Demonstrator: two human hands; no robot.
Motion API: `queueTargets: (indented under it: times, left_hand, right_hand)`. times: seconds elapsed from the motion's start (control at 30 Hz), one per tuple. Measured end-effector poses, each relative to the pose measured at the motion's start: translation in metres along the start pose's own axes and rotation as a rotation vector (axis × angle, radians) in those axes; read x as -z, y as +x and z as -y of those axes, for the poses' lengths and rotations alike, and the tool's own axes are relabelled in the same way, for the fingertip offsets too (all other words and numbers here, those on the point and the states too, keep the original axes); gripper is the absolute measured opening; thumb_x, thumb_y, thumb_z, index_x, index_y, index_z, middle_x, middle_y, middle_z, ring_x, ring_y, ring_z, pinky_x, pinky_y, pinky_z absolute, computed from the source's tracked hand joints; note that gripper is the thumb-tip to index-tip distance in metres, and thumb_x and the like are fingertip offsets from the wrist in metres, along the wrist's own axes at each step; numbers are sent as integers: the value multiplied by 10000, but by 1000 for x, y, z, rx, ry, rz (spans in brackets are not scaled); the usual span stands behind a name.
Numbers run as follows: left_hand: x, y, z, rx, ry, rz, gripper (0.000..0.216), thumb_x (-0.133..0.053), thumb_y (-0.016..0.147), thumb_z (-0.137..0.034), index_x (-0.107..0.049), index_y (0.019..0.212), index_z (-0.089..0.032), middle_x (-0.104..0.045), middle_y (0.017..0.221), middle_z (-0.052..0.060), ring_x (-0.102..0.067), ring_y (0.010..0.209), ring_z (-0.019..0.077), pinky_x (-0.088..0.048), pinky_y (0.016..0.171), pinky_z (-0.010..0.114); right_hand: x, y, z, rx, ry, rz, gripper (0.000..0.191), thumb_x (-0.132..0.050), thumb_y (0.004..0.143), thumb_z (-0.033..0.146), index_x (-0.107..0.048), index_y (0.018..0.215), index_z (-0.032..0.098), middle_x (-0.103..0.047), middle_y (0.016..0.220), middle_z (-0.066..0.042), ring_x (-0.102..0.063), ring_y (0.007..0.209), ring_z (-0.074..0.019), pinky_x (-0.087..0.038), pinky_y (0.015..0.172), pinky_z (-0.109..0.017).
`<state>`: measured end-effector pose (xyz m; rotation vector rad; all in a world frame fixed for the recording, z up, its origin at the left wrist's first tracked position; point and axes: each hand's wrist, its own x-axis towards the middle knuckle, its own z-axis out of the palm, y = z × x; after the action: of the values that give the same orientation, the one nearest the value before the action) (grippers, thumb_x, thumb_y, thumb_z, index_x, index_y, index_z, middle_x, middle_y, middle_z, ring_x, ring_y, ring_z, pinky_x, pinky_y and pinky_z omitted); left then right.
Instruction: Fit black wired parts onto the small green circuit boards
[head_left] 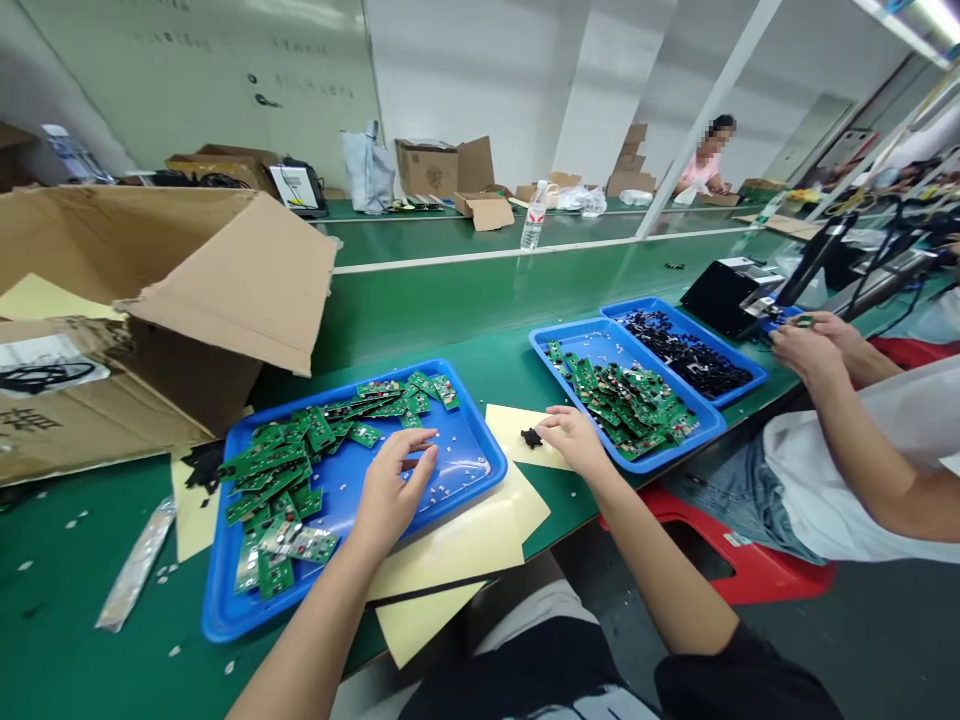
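Note:
My left hand [397, 485] hovers over the near edge of a blue tray [491, 470], its thumb and fingers apart with nothing between them. Green circuit boards [274, 475] are heaped in that tray, mostly toward its left and far side, and small white bits are scattered on its floor. To the right, my right hand [574, 440] is low over a yellow sheet [514, 425], fingers loosely spread. Its fingertips are beside a small clump of black parts [531, 438]; whether they touch is hard to see.
A second blue tray [637, 462] holds more boards; behind it another tray [739, 395] holds black parts. An open cardboard box [240, 280] stands left. A co-worker's hands [814, 340] work at the right, above a red stool [780, 585]. A bottle [534, 218] stands farther back.

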<state>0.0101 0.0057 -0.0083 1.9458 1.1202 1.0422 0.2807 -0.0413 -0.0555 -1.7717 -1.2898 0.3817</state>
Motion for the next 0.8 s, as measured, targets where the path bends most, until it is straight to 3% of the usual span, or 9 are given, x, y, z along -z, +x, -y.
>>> queueTargets:
  times: [0.17,0.3,0.47,0.57,0.63,0.7,0.8]
  left_hand:
    - [0,-2,0,23,-17,-11,266,-511,837,-367,-644,979,-186,-649,979,73,-648,807,162,-565,699,286]
    - [2,-1,-4,27,-14,18,244,-497,840,-340,-640,968,-188,-651,970,68,-640,818,159,-546,720,278]
    - [37,-13,-21,30,143,-98,209,-480,848,-311,-628,911,-178,-638,916,56,-604,760,139,-496,672,248]
    - [68,-51,-29,119,348,-136,236,-467,863,-351,-589,749,-183,-602,748,24,-549,640,132,-451,614,255]
    - [81,-87,-28,252,458,-80,292,-465,860,-391,-560,672,-190,-563,646,6,-521,576,137,-429,576,264]
    - [84,-123,-23,393,522,-37,306,-465,852,-423,-571,680,-193,-566,650,10,-538,577,152,-429,559,274]
    - [74,-160,-12,507,572,-112,297,-479,843,-450,-610,871,-185,-584,747,32,-585,643,181,-470,588,300]
  right_hand:
    - [-8,3,-9,8,-89,61,272,-550,754,392,-729,689,198,-686,879,-99,-637,928,-241,-465,865,-365]
    - [-7,7,-13,34,-176,79,242,-559,737,370,-713,665,197,-689,821,-94,-629,879,-243,-453,865,-368]
    - [-5,8,-19,53,-266,93,305,-579,705,470,-680,635,191,-653,785,-110,-586,873,-270,-426,877,-417]
    - [-1,6,-25,71,-293,108,380,-580,673,566,-648,620,196,-633,767,-117,-564,874,-302,-410,877,-471]
    - [3,5,-29,101,-311,105,410,-557,684,590,-643,642,191,-627,754,-117,-568,836,-304,-427,842,-481]
    - [6,3,-31,135,-329,75,420,-503,744,568,-651,696,177,-624,740,-116,-579,769,-288,-459,775,-465]
    - [6,-6,-21,168,-344,-52,398,-423,825,468,-661,820,148,-626,839,-160,-582,854,-320,-461,789,-494]
